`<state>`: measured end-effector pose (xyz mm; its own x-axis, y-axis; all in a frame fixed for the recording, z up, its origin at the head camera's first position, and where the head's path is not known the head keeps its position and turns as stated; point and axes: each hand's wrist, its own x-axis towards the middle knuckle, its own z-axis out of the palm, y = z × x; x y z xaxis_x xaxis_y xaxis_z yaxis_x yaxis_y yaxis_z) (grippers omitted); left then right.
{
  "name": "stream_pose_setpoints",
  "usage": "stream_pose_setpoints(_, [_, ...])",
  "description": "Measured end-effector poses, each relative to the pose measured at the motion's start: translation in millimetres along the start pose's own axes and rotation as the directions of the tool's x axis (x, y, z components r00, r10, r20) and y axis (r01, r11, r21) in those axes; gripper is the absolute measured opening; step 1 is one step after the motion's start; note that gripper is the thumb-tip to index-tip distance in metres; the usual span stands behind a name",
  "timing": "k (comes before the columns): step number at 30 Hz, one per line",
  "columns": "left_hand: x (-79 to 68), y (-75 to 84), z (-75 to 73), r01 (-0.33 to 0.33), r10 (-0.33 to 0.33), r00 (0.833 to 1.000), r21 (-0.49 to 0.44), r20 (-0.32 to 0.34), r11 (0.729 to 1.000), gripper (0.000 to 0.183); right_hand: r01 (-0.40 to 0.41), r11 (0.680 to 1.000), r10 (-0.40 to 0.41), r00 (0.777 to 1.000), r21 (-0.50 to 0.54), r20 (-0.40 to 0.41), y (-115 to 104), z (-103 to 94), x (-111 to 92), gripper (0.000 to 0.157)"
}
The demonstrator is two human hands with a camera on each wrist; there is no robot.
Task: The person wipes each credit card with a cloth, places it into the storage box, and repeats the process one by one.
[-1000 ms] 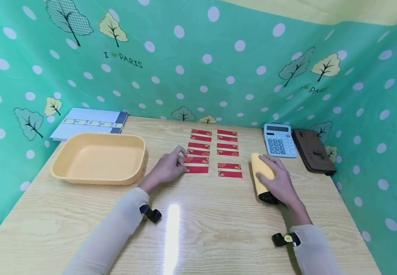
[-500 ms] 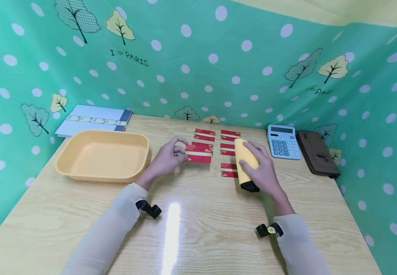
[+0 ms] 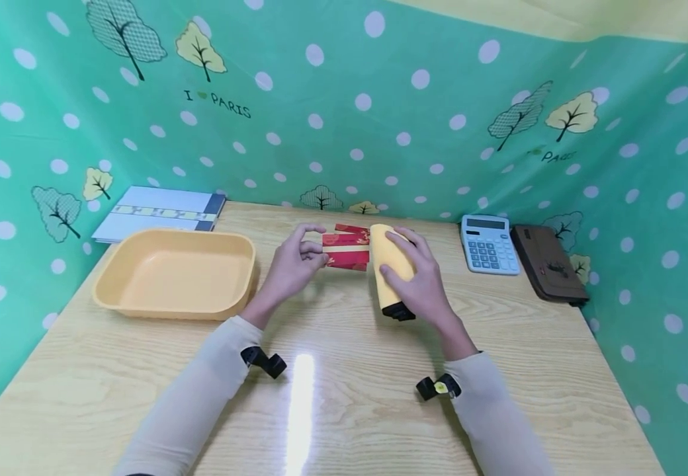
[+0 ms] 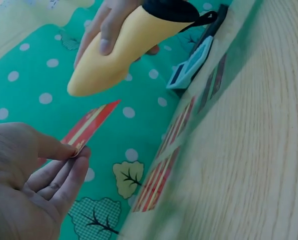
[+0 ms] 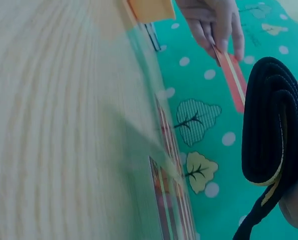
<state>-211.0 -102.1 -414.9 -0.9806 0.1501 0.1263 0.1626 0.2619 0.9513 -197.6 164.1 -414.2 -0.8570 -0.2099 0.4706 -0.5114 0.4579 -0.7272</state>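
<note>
My left hand (image 3: 293,264) pinches a red card (image 3: 346,249) with a cream band at its left edge, thumb against fingers. The left wrist view shows that card (image 4: 91,122) raised off the table. My right hand (image 3: 421,281) grips a folded yellow pouch (image 3: 388,268) with a black end, just right of the card. The right wrist view shows the pouch's layered black end (image 5: 269,120) and a dangling strap. Other red-and-cream cards (image 4: 159,182) lie on the table beyond, mostly covered by my hands and the pouch in the head view.
A tan plastic basin (image 3: 171,309) stands left of my left hand, with a pale blue folder (image 3: 156,218) behind it. A light blue calculator (image 3: 489,246) and a brown wallet (image 3: 549,264) lie at the back right. A green polka-dot curtain (image 3: 344,132) closes off the back and sides.
My left hand has lifted the red card off the table and moved it slightly away from me. My right hand has carried the yellow pouch left, up beside the card.
</note>
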Motion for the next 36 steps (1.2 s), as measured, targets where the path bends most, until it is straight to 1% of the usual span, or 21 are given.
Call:
stream_pose_setpoints(2, [0.4,-0.7,2.4,0.005,-0.005,1.000,0.000,-0.008,1.000,0.048,0.017,1.000,-0.017,1.000,-0.010,0.008,0,3.3,-1,0.059])
stream_pose_setpoints(5, [1.1,-1.6,5.9,0.011,-0.011,1.000,-0.034,-0.003,0.999,0.047,0.042,0.998,-0.040,0.999,-0.051,0.034,2,7.9,-4,0.059])
stream_pose_setpoints(10, [1.5,-1.9,9.9,0.000,0.002,1.000,-0.106,0.015,0.994,0.045,0.048,0.993,-0.041,0.997,-0.108,0.068,5,15.7,-8,0.058])
stream_pose_setpoints(13, [0.7,-2.0,11.5,0.005,-0.002,1.000,-0.151,0.018,0.989,0.045,0.044,0.993,-0.037,0.997,-0.106,0.068,5,20.3,-9,0.058])
stream_pose_setpoints(18, [-0.9,-1.8,14.9,0.016,-0.009,0.999,-0.212,0.033,0.977,0.043,0.062,0.993,-0.056,0.996,-0.100,0.064,1,27.3,-11,0.058])
stream_pose_setpoints(21, [-1.7,-1.5,16.8,0.021,-0.014,0.999,-0.224,0.030,0.974,0.042,0.073,0.992,-0.067,0.996,-0.105,0.062,0,29.8,-12,0.058])
stream_pose_setpoints(25, [-3.1,-0.9,20.2,-0.003,0.007,1.000,-0.231,0.018,0.973,0.041,0.088,0.990,-0.083,0.995,-0.114,0.054,-3,31.8,-12,0.059])
stream_pose_setpoints(29, [-4.6,-0.1,24.6,-0.027,0.033,0.999,-0.233,0.022,0.972,0.040,0.103,0.987,-0.095,0.993,-0.125,0.066,-7,34.8,-13,0.060])
stream_pose_setpoints(36, [-5.6,2.3,28.0,-0.025,0.032,0.999,-0.239,0.025,0.971,0.040,0.126,0.983,-0.116,0.990,-0.134,0.080,-12,38.9,-14,0.061])
